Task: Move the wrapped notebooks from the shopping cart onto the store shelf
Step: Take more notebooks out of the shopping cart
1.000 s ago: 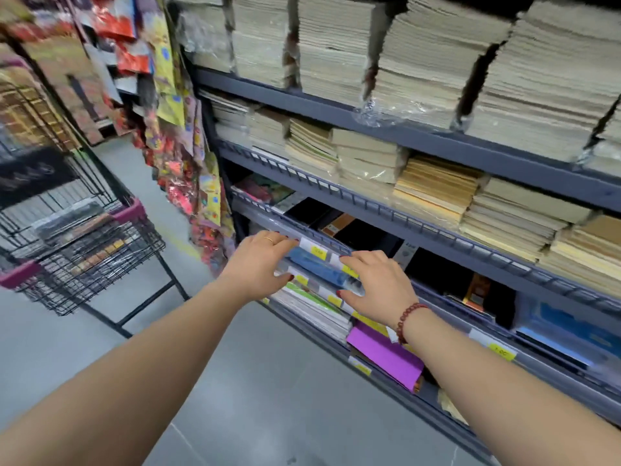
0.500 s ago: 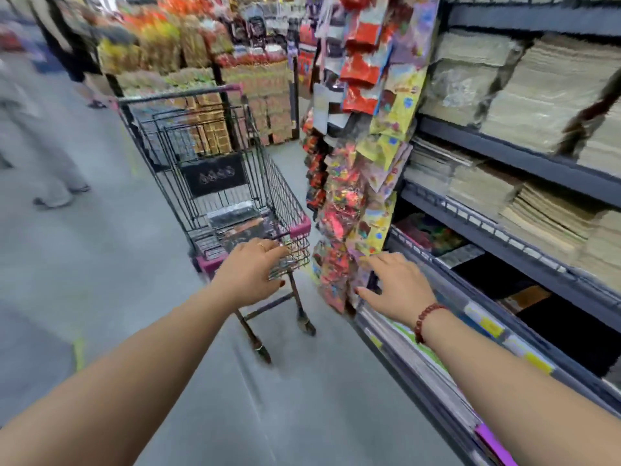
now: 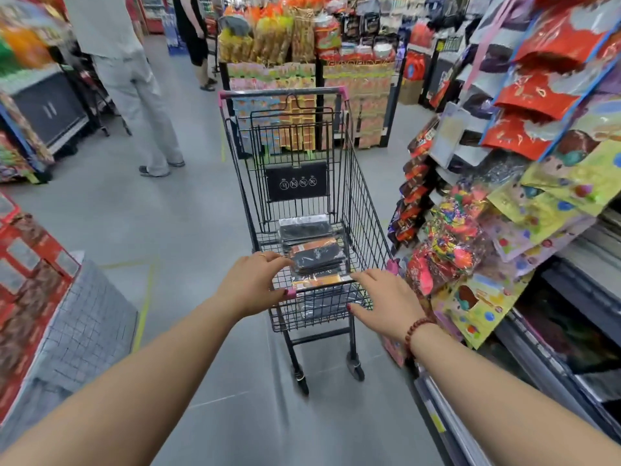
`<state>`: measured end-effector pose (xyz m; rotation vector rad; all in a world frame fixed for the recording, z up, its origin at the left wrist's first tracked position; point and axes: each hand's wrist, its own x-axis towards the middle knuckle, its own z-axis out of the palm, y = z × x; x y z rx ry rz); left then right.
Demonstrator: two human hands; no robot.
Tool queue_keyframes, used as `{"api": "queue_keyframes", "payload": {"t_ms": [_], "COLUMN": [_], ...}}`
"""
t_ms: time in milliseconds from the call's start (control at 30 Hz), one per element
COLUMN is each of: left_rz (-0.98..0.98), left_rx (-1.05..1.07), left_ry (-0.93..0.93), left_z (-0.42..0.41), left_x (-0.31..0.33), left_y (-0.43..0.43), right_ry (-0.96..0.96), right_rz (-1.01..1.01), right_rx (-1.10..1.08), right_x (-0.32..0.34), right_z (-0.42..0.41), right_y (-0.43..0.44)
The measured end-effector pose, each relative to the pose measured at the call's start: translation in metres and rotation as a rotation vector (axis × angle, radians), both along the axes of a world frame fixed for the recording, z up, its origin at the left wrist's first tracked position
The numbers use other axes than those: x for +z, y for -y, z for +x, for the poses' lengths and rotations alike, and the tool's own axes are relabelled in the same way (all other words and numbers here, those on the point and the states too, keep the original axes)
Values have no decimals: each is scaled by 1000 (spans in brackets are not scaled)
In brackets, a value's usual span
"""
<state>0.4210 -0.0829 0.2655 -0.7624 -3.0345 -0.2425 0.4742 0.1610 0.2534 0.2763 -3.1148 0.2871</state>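
Shopping cart (image 3: 361, 210) stands mid-aisle on the floor (image 3: 168, 213), directly ahead of the person, handle at the far end. Wrapped notebooks (image 3: 316, 255) lie stacked in the basket, toward its near end. Left hand (image 3: 252, 284) is over the basket's near left corner; right hand (image 3: 386, 301) is at the near right edge. Contact with the wire cannot be confirmed. Store shelf (image 3: 578, 290) runs along the aisle's right side, near the cart. Hanging packets (image 3: 524, 203) are on its end, to the cart's right. A display stand (image 3: 356, 82) is behind the cart. One bystander (image 3: 134, 95) stands far left; a second bystander (image 3: 193, 31) is further back. Stacked boxes (image 3: 30, 270) sit near left.
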Motion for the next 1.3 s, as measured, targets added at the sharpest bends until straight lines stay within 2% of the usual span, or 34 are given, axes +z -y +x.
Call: {"api": "queue_keyframes", "payload": {"t_ms": [233, 500, 767, 900, 1000, 1200, 1300], "left_rz": [1, -13, 1, -43, -44, -59, -67], "left_rx": [75, -2, -173, -290, -301, -314, -318], "left_ry": [38, 57, 160, 198, 246, 367, 419], "left_z": [-75, -167, -263, -299, -315, -335, -346], "left_x": [-4, -30, -63, -76, -85, -109, -122], "left_y": [1, 10, 39, 42, 34, 6, -5], "right_ry": [78, 166, 227, 268, 302, 363, 381], "right_rz": [-41, -34, -140, -229, -263, -431, -611], "right_rx": [86, 17, -294, -458, -514, -655, -800], "right_x": [-13, -39, -63, -71, -81, -107, -123], "right_z": [-97, -175, -233, -239, -236, -245, -251], "right_y": [1, 26, 67, 84, 87, 78, 74]}}
